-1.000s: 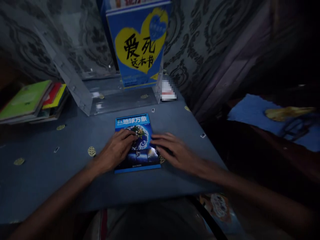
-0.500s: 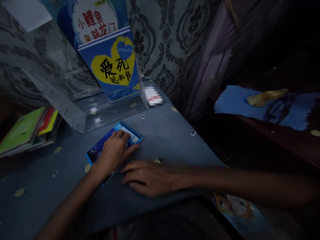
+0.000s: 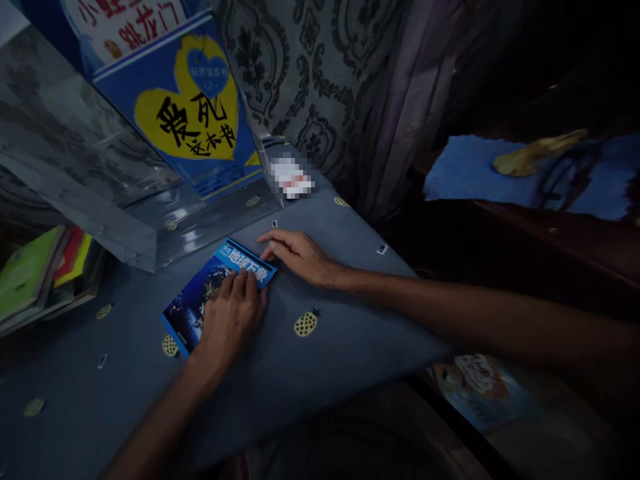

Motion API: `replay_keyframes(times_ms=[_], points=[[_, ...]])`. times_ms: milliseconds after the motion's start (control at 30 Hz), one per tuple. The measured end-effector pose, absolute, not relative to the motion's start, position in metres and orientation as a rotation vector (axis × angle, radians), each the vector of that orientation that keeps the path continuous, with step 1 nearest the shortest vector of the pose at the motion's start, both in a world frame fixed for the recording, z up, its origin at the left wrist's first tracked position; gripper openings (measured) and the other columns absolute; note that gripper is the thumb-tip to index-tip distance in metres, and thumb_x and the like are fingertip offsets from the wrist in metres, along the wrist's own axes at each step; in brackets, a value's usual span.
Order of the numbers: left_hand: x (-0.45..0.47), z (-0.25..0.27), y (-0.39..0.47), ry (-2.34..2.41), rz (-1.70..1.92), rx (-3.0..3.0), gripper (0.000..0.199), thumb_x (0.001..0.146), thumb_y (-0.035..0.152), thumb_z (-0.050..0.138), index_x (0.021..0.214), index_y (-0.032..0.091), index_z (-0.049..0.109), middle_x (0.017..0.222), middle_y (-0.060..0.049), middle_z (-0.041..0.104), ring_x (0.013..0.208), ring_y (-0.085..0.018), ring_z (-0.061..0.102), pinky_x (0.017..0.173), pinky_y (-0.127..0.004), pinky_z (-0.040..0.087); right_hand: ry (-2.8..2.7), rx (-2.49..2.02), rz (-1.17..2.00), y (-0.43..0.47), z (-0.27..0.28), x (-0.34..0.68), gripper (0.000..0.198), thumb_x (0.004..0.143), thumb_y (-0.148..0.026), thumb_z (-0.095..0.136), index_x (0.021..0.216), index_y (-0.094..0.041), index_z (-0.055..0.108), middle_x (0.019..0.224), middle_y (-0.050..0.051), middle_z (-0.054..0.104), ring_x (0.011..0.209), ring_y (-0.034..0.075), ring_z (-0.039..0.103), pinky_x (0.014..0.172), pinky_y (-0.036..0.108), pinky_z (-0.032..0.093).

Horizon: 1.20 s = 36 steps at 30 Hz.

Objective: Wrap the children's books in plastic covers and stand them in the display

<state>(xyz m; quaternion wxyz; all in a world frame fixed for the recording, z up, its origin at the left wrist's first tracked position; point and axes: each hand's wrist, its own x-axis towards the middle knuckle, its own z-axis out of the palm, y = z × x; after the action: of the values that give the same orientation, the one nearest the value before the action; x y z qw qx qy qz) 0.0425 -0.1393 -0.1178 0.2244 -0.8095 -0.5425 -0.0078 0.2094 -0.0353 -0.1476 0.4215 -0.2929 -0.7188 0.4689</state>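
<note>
A small blue book [image 3: 197, 303] with white Chinese characters and a dark picture on its cover lies flat on the cloth-covered table, turned at an angle. My left hand [image 3: 233, 310] rests palm down on the cover, fingers stretched towards the title and covering part of the picture. By the book's upper right edge is my right hand [image 3: 297, 255], index finger extended and the other fingers loosely bent. Its fingertips are at the edge; whether they touch it I cannot tell.
Behind the book stands a clear acrylic stand [image 3: 155, 240] holding a blue book with a yellow heart [image 3: 185, 113]. Several books [image 3: 35, 273] are piled at left. A blurred white item [image 3: 293, 179] sits beside the stand. At right, a blue cloth [image 3: 465, 170] carries a yellowish object [image 3: 530, 157].
My right hand has moved up and away from the table's front to the book's upper right edge. My left hand stays on the cover, slightly lower on it. The camera view has shifted.
</note>
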Motion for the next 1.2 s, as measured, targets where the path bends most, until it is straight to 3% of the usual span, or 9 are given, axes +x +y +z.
replay_keyframes(times_ms=[333,833,1033,1200], points=[[0.042,-0.115,-0.139,-1.452,-0.095,-2.279,0.025,0.103,0.022,0.043,0.111,0.015,0.066,0.11,-0.015,0.076,0.099,-0.028,0.073,0.069,-0.034,0.06,-1.89,-0.759,1.126,-0.043,-0.143,0.218,0.03,0.098,-0.016,0.045,0.115,-0.017,0.069,0.088,0.003,0.077,0.083,0.015,0.07,0.081,0.03,0.053],[0.05,-0.106,-0.139,-1.691,0.11,-2.293,0.027,0.101,0.017,0.046,0.116,0.012,0.068,0.119,-0.015,0.074,0.107,-0.029,0.072,0.073,-0.034,0.061,-1.899,-0.697,1.1,-0.046,-0.143,0.219,0.029,0.098,-0.016,0.046,0.115,-0.017,0.068,0.089,0.002,0.075,0.071,0.012,0.063,0.073,0.026,0.049],[0.05,-0.109,-0.14,-1.589,0.118,-2.264,0.029,0.103,0.022,0.044,0.114,0.011,0.069,0.118,-0.016,0.075,0.109,-0.029,0.072,0.075,-0.034,0.062,-2.025,-0.697,0.886,-0.052,-0.14,0.225,0.03,0.101,-0.022,0.046,0.121,-0.016,0.068,0.083,0.002,0.074,0.068,0.013,0.065,0.07,0.025,0.047],[0.048,-0.115,-0.141,-1.49,0.07,-2.256,0.033,0.104,0.024,0.044,0.113,0.005,0.069,0.116,-0.021,0.074,0.109,-0.032,0.072,0.08,-0.038,0.063,-2.321,-0.699,0.592,-0.055,-0.145,0.226,0.028,0.099,-0.02,0.051,0.119,-0.016,0.07,0.091,0.007,0.078,0.077,0.018,0.07,0.074,0.028,0.048]])
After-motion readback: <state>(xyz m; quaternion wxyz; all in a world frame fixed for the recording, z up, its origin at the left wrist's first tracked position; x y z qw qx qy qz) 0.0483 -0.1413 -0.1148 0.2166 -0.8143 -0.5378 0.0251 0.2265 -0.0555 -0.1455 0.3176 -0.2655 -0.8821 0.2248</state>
